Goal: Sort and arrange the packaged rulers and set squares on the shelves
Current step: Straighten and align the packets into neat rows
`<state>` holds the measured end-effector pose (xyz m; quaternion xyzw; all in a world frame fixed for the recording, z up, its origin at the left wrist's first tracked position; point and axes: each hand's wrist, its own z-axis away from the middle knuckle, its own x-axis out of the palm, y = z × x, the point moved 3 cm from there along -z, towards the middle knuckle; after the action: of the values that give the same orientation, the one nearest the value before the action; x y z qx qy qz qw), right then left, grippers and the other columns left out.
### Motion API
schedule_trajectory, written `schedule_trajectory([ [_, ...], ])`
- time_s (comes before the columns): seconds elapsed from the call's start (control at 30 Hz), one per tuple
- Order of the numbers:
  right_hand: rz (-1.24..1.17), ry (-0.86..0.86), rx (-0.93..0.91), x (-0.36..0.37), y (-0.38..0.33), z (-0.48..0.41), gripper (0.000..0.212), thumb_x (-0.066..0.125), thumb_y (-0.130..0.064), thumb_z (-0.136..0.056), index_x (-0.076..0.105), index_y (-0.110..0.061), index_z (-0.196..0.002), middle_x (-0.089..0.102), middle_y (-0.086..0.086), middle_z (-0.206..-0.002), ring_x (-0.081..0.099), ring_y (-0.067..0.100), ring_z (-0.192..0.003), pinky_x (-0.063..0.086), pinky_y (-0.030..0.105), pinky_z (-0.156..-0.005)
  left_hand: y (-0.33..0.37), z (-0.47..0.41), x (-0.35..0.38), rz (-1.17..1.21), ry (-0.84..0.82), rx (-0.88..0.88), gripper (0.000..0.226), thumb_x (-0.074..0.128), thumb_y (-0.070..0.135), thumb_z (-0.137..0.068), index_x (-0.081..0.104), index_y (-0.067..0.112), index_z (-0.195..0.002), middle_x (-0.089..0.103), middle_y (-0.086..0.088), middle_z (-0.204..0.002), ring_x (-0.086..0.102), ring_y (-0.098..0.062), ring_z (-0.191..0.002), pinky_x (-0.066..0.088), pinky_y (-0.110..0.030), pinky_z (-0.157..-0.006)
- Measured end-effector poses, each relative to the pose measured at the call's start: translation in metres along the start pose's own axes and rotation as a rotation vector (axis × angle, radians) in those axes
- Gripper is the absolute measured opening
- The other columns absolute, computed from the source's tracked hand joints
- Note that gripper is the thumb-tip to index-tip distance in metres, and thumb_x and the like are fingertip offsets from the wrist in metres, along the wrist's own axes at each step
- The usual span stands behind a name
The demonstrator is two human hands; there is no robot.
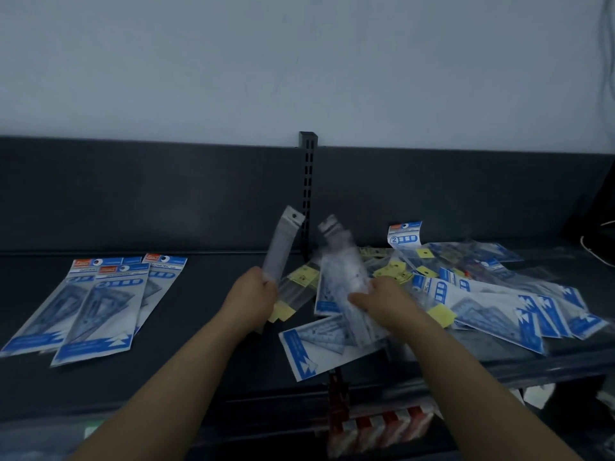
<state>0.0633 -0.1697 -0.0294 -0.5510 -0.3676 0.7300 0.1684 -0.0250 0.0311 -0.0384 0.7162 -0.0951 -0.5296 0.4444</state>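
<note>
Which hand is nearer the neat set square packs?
Left: left hand, gripping a ruler pack, sits right of the neat set square packs; right hand, gripping a blurred pack, farther right.

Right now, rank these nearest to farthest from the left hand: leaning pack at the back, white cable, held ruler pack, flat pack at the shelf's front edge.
1. Ruler pack: gripped in the left hand.
2. Flat pack: front edge, just to the hand's right.
3. Leaning pack: back of the shelf, further right.
4. White cable: far right.
</note>
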Motion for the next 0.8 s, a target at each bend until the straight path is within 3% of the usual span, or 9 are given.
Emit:
schedule_trajectory([
  [0.07,-0.134,0.069,0.065,0.002,0.002,-0.005,0.030,0.061,-0.022,-0.092,0.062,0.002,-0.110,0.066,0.018,-0.100,0.064,0.031,-0.089,0.053,0.041,-0.081,0.004,-0.014,0.007,-0.168,-0.046,-0.029,0.025,0.041,0.023,-0.099,0.050,0.003,-0.112,0.056,-0.016,-0.114,0.056,-0.026,-0.097,0.047,-0.033,-0.072],
  [0.17,-0.174,0.093,0.124,0.010,0.002,-0.009,0.030,0.053,-0.012,-0.095,0.058,0.010,-0.115,0.063,0.025,-0.113,0.061,0.035,-0.103,0.050,0.040,-0.087,0.009,-0.026,0.022,-0.436,-0.172,-0.091,0.047,0.052,0.037,-0.093,0.043,0.007,-0.129,0.041,-0.016,-0.135,0.042,-0.033,-0.123,0.041,-0.040,-0.097],
  [0.23,-0.161,0.106,0.141,0.013,0.002,-0.014,0.031,0.049,-0.010,-0.096,0.057,0.012,-0.117,0.062,0.027,-0.115,0.059,0.037,-0.107,0.049,0.038,-0.086,0.014,-0.029,0.028,-0.493,-0.232,-0.108,0.067,0.066,0.044,-0.084,0.039,0.010,-0.135,0.037,-0.013,-0.139,0.036,-0.032,-0.127,0.038,-0.040,-0.101],
  [0.33,-0.169,0.108,0.165,0.013,0.002,-0.019,0.031,0.048,-0.011,-0.094,0.057,0.010,-0.115,0.061,0.027,-0.111,0.060,0.038,-0.105,0.046,0.032,-0.077,0.021,-0.033,0.031,-0.461,-0.269,-0.142,0.088,0.077,0.050,-0.071,0.036,0.009,-0.137,0.041,-0.013,-0.136,0.043,-0.031,-0.125,0.044,-0.040,-0.100],
  [0.43,-0.229,0.105,0.179,0.012,0.002,-0.022,0.029,0.049,-0.012,-0.095,0.056,0.007,-0.115,0.058,0.018,-0.099,0.059,0.031,-0.093,0.047,0.033,-0.078,0.027,-0.033,0.028,-0.466,-0.319,-0.120,0.077,0.079,0.050,-0.069,0.048,0.007,-0.124,0.055,-0.006,-0.112,0.057,-0.022,-0.106,0.051,-0.031,-0.085],
  [0.5,-0.250,0.103,0.182,0.012,0.002,-0.024,0.028,0.049,-0.012,-0.095,0.056,0.006,-0.115,0.058,0.017,-0.098,0.059,0.031,-0.092,0.049,0.035,-0.078,0.027,-0.033,0.027,-0.460,-0.349,-0.102,0.066,0.079,0.047,-0.070,0.052,0.008,-0.117,0.054,-0.002,-0.103,0.058,-0.019,-0.099,0.051,-0.029,-0.081],
  [0.6,-0.265,0.090,0.187,0.011,0.003,-0.025,0.027,0.050,-0.012,-0.094,0.058,0.005,-0.114,0.061,0.019,-0.101,0.061,0.033,-0.094,0.051,0.036,-0.079,0.021,-0.032,0.027,-0.415,-0.381,-0.105,0.061,0.079,0.046,-0.070,0.057,0.011,-0.115,0.059,-0.001,-0.100,0.059,-0.017,-0.093,0.053,-0.030,-0.081],
  [0.7,-0.299,0.064,0.175,0.012,0.000,-0.026,0.027,0.050,-0.012,-0.093,0.058,0.003,-0.114,0.062,0.018,-0.101,0.062,0.031,-0.090,0.052,0.035,-0.077,0.016,-0.029,0.017,-0.399,-0.297,-0.095,0.051,0.075,0.040,-0.075,0.057,0.010,-0.112,0.059,-0.002,-0.098,0.056,-0.017,-0.087,0.049,-0.027,-0.072],
  [0.8,-0.341,0.041,0.147,0.016,-0.006,-0.025,0.025,0.048,-0.012,-0.094,0.057,0.002,-0.112,0.062,0.017,-0.097,0.060,0.028,-0.080,0.049,0.030,-0.067,0.008,-0.026,0.005,-0.229,-0.233,-0.139,0.045,0.073,0.029,-0.081,0.057,0.005,-0.116,0.060,-0.008,-0.105,0.054,-0.018,-0.088,0.045,-0.027,-0.072],
])
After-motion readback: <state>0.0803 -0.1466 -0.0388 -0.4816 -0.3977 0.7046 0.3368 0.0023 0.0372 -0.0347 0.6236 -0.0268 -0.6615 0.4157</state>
